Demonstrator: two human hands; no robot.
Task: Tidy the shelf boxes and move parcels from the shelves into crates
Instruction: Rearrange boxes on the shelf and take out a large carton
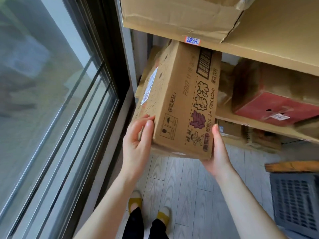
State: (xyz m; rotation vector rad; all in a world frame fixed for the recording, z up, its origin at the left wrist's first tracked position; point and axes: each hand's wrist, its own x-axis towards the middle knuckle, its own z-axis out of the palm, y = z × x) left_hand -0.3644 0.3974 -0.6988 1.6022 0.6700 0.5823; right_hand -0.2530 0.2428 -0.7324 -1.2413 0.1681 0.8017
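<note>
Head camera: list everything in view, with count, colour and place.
printed box: one, brown, tilted, before the lower shelf
big box: one, brown, upper shelf
red box: one, lower shelf, right
small boxes: at least two, brown, under the lower shelf
shelves: two, pale wood, upper right
label: one, white, upper shelf's edge
crate: one, dark grey, floor, lower right
window: one, dark frame, left
floor: grey planks
shoes: two, yellow, bottom centre
left hand: holds the printed box's left side
right hand: supports its lower right corner
</note>
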